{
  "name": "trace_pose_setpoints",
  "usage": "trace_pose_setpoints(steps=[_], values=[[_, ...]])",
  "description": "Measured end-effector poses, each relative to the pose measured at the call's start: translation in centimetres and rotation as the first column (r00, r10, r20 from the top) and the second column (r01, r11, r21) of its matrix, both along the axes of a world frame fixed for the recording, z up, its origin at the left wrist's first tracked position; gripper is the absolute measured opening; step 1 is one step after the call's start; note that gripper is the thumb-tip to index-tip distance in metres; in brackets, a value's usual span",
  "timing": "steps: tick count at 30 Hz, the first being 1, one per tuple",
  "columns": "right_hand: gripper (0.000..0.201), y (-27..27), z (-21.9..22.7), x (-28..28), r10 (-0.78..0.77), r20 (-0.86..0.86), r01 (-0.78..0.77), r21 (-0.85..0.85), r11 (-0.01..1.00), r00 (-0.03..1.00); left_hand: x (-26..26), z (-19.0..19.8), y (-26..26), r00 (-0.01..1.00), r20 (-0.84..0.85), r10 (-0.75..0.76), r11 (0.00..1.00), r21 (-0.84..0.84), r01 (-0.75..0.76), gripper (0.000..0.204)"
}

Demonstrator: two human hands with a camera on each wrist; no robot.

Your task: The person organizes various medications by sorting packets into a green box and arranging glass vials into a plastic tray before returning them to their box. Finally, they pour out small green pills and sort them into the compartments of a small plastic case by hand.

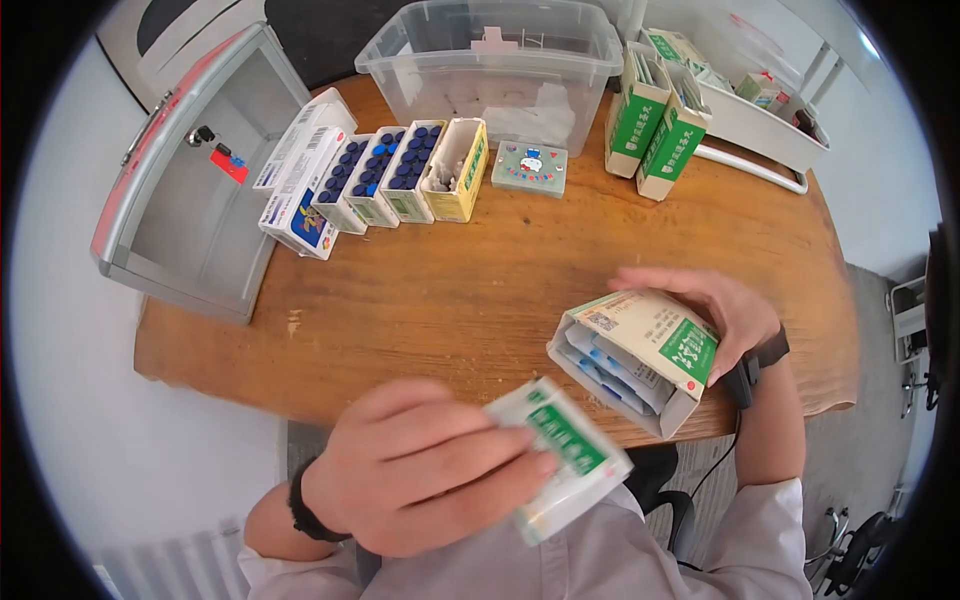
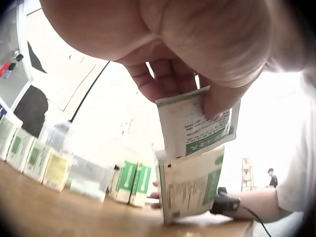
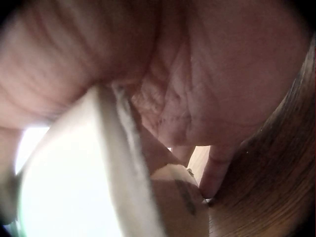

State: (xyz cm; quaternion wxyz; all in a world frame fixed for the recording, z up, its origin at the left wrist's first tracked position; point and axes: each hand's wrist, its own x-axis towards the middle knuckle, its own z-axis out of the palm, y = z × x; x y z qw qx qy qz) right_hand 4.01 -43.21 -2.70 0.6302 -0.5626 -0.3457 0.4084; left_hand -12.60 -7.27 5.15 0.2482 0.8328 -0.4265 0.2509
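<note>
In my left hand [image 1: 430, 470] I pinch a flat white sachet [image 1: 570, 455] with a green printed label, between thumb and fingers. The left wrist view shows the printed back of the sachet [image 2: 197, 123] under the thumb. My right hand [image 1: 725, 310] grips a cream and green medicine box [image 1: 650, 335], thumb on the near side and fingers round the far side. The box lies tilted on the table, its open end toward me, with several sachets [image 1: 610, 375] inside. In the right wrist view the box's pale cardboard edge [image 3: 113, 148] sits against the palm.
A row of boxes with blue-capped vials [image 1: 410, 165], a yellow box [image 1: 465, 180] and a small decorated case [image 1: 530, 168] stand at the back. Behind are a clear bin [image 1: 490, 80], two green boxes [image 1: 660, 140] and a white tray [image 1: 770, 130]. A clear-fronted case [image 1: 190, 180] stands left.
</note>
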Motion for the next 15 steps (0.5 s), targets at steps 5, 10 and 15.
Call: trace_pose_setpoints(steps=[5, 10, 15], values=[[0.132, 0.2, 0.6, -0.7, -0.041, -0.071, 0.039, -0.027, 0.999, 0.997, 4.2, 0.9, -3.0, 0.999, 0.052, -0.003, 0.997, 0.071, -0.001, 0.034], [0.133, 0.0, 0.7, -0.8, -0.048, 0.027, 0.05, -0.049, 0.998, 0.998, 4.5, 0.7, -4.2, 0.976, -0.218, 0.003, 1.0, 0.0, -0.003, 0.035], [0.137, 0.5, 1.7, -1.4, -0.129, 0.126, 0.141, -0.085, 0.986, 0.984, 5.6, -0.9, -3.6, 0.968, -0.213, -0.136, 0.989, -0.091, 0.119, 0.031]])
